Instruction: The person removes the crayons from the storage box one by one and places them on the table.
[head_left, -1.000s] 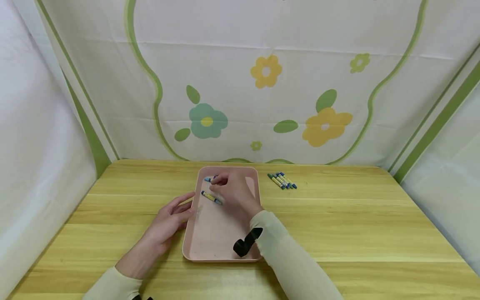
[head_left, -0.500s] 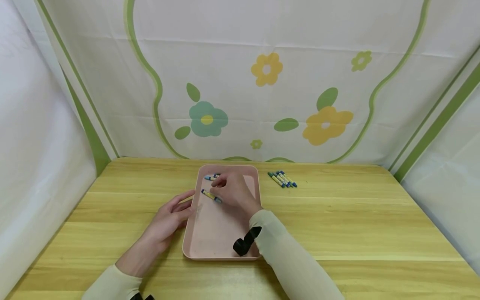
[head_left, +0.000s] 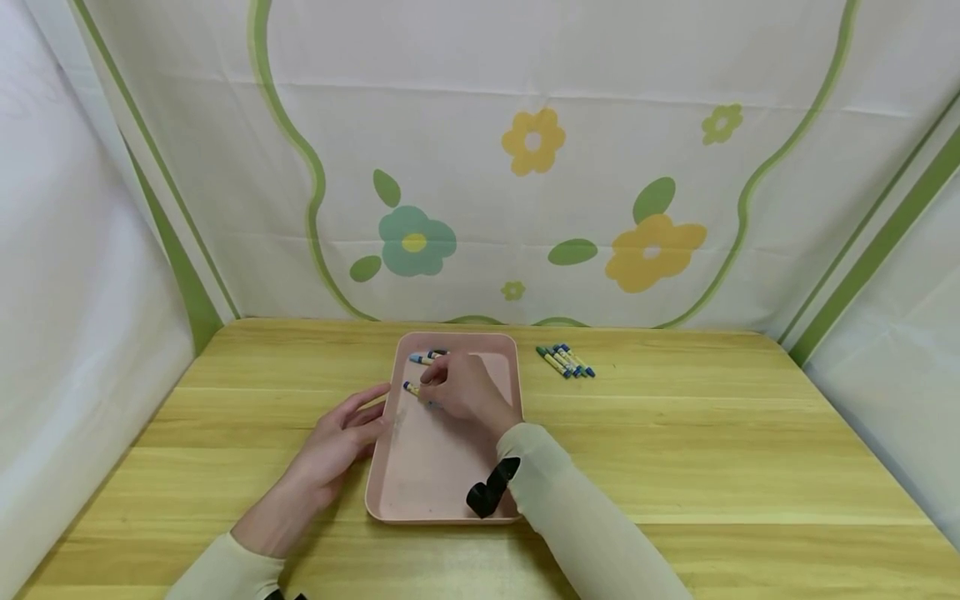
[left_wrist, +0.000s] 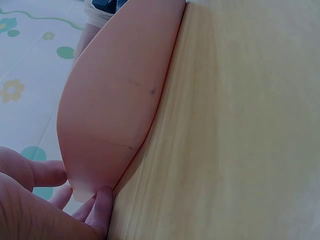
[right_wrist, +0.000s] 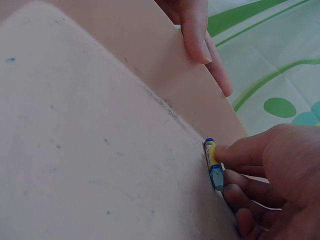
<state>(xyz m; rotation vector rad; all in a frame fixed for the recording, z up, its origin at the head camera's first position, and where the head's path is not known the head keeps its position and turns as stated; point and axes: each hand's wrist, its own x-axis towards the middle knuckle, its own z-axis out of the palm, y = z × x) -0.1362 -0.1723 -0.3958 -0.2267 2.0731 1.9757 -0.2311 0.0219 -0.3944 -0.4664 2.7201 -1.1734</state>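
Observation:
My right hand (head_left: 468, 387) reaches over the pink tray (head_left: 420, 492) and pinches a crayon (right_wrist: 214, 165) between thumb and fingers, low at the tray's floor. The crayon has a yellow wrapper, dark blue bands and a grey-blue tip; the hand partly covers it in the head view. Just beyond lie a light blue crayon (head_left: 421, 360) and a dark-ended crayon (head_left: 438, 352), partly hidden by the fingers. My left hand (head_left: 337, 442) rests beside the tray's left side, its fairly straight fingers touching the wall and rim.
Several crayons (head_left: 564, 362) with yellow wrappers lie bunched on the wooden table (head_left: 675, 442), right of the tray's far end. A white flowered curtain (head_left: 465, 167) hangs behind the table, with white cloth at both sides.
My right hand has shifted slightly toward me, its fingers coming down over the nearer crayon and taking hold of it. The far crayons show more now. The left hand stays at the tray.

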